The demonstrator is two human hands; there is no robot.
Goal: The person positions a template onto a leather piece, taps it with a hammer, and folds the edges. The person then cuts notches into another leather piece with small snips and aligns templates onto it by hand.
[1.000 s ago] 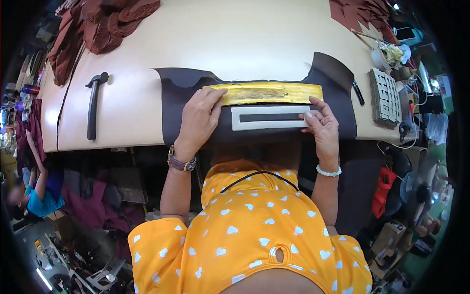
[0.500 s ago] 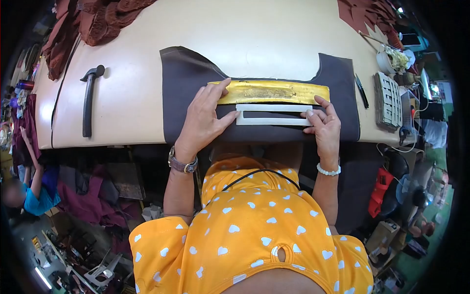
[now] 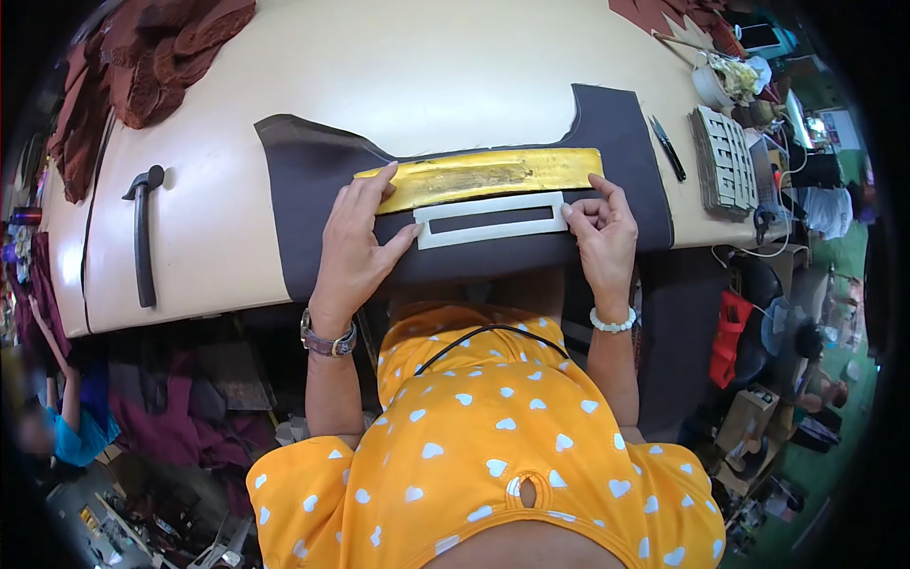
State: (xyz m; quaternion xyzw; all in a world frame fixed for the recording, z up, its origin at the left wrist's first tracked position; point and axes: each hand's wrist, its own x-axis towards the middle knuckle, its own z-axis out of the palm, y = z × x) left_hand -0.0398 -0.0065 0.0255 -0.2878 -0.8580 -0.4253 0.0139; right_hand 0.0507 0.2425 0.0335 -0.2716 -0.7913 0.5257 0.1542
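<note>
A white frame (image 3: 493, 232) lies beside a yellow strip (image 3: 488, 177) on dark material (image 3: 474, 259), apparently being aligned: left hand (image 3: 354, 237) spread, thumb against one end; right hand (image 3: 607, 235) pinching the other. Next calls for steady placement.

Head-worn; aimed forward and down, at close range, onto left hand (image 3: 353, 242), right hand (image 3: 607, 237) and table (image 3: 427, 66).

Hammer (image 3: 143, 237) left, frame (image 3: 493, 233) on sheet (image 3: 616, 142), strip (image 3: 488, 177) behind

A white frame (image 3: 490, 234) is touched by the left hand (image 3: 351, 235) at its nine o'clock and the right hand (image 3: 609, 232) at three; at twelve, a yellow strip (image 3: 493, 177) is laid on dark sheeting (image 3: 308, 190).
</note>
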